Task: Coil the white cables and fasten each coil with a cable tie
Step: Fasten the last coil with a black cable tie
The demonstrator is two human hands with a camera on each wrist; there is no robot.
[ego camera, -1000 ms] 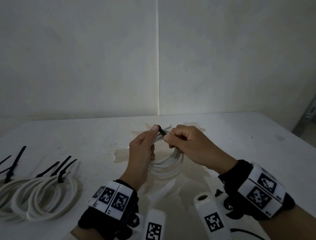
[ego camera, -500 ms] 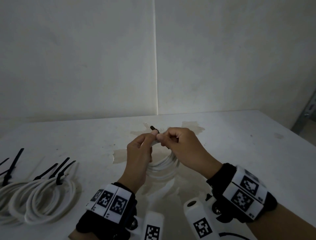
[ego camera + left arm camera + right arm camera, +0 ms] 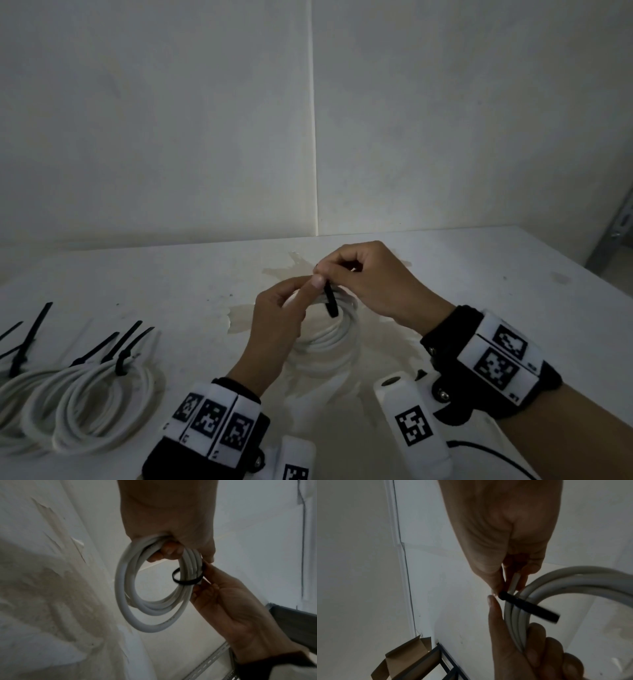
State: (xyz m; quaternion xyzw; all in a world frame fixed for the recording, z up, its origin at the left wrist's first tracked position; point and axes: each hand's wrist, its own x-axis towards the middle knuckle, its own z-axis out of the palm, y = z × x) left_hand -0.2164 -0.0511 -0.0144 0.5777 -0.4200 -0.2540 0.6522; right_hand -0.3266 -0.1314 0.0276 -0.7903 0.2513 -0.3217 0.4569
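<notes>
Right under the left hand clutching the white coil, the black cable tie now loops the strands instead of poking up, pinched by the right hand, so it's probably ready for cinching.

Setting: a bare, dim workroom or storage-type space, not a home. Evidence: plain white panel walls with a vertical seam, a worn white counter with peeling, stained surface, and slotted metal shelving uprights at the edge. An open cardboard box sits by a dark metal frame; finished cable coils with black ties lie in a batch.
</notes>
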